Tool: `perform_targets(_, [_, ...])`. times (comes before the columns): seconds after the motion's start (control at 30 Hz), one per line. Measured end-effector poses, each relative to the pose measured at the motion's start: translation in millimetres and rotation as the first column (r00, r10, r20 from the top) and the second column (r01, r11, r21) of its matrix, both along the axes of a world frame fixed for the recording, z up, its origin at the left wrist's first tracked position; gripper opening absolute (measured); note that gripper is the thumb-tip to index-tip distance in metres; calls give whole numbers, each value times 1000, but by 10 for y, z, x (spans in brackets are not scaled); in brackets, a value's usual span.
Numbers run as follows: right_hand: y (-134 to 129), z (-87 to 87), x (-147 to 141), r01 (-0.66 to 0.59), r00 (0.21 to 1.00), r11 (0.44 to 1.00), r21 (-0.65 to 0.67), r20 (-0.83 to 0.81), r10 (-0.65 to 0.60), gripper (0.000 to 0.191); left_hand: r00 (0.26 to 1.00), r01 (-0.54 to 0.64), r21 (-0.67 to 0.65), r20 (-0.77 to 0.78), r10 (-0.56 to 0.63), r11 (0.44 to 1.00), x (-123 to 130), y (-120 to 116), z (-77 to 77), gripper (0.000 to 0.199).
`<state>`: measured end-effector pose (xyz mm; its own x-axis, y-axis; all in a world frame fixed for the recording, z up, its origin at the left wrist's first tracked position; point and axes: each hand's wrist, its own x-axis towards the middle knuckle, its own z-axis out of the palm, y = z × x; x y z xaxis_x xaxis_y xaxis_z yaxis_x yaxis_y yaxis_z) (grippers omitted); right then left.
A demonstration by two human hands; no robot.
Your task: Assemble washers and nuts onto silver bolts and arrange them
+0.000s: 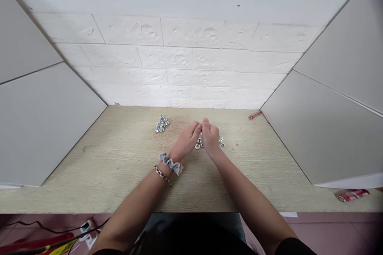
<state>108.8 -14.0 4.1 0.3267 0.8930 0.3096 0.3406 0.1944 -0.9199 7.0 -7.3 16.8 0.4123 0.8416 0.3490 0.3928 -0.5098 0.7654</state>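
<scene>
My left hand and my right hand meet above the middle of the pale wood tabletop, their fingers curled and closed towards each other. Whatever lies between the fingertips is hidden. Small silver bolts with washers lie just under and beside my right hand, with more to its right. A separate cluster of similar bolts sits left of my hands, near the back. A blue ruffled scrunchie and a chain bracelet circle my left wrist.
Grey side panels flank the tabletop, and a white brick-pattern wall stands behind it. A small red-and-white tube lies in the back right corner. Another red-and-white packet sits at the front right. Cables and a power strip lie on the floor below.
</scene>
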Motion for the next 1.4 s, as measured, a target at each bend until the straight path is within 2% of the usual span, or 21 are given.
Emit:
perform_targets(0.13, [-9, -7, 32, -34, 988, 996, 77, 152, 22, 54, 976, 78, -237, 217, -25, 968, 17, 3, 42, 39])
perform_targets(0.27, [25, -18, 74, -110, 926, 985, 130, 373, 55, 44, 930, 220, -514, 367, -19, 829, -28, 56, 83, 43])
perform_targets(0.33, [45, -12, 92, -146, 883, 978, 149, 465, 61, 36, 900, 272, -576, 436, 8, 771, -62, 95, 70, 40])
perform_targets(0.43, [64, 6, 108, -240, 853, 957, 163, 507, 128, 25, 852, 325, -599, 522, 49, 732, -111, 153, 24, 34])
perform_targets(0.53, [73, 18, 108, -352, 848, 915, 195, 481, 223, 14, 829, 311, -581, 553, 85, 752, -149, 195, -7, 31])
perform_targets(0.63, [77, 15, 95, -371, 876, 895, 246, 414, 249, 24, 821, 264, -556, 558, 119, 788, -162, 209, -4, 31])
perform_targets(0.7, [78, 5, 90, -348, 904, 905, 246, 342, 255, 32, 824, 246, -537, 554, 117, 807, -154, 203, 4, 32])
perform_targets(0.8, [81, -8, 105, -294, 938, 939, 178, 241, 248, 34, 835, 220, -504, 540, 105, 835, -123, 187, 0, 32])
perform_targets(0.9, [80, -9, 131, -243, 954, 968, 68, 195, 226, 16, 844, 204, -482, 528, 97, 852, -86, 181, -30, 32])
perform_targets(1.03, [61, -10, 120, -277, 948, 960, -38, 153, 280, 45, 873, 159, -450, 480, 88, 879, -46, 177, -100, 32])
perform_targets(1.13, [43, -32, 93, -238, 955, 968, -86, 164, 249, 49, 905, 95, -401, 416, 89, 911, -26, 155, -155, 31])
perform_targets(1.23, [32, -63, 74, -189, 946, 975, -116, 244, 213, 47, 931, 34, -359, 351, 102, 933, -15, 123, -193, 32])
perform_targets(1.4, [51, -39, 55, -200, 926, 978, -57, 317, 207, 41, 927, -17, -379, 340, 157, 925, -22, 123, -179, 31])
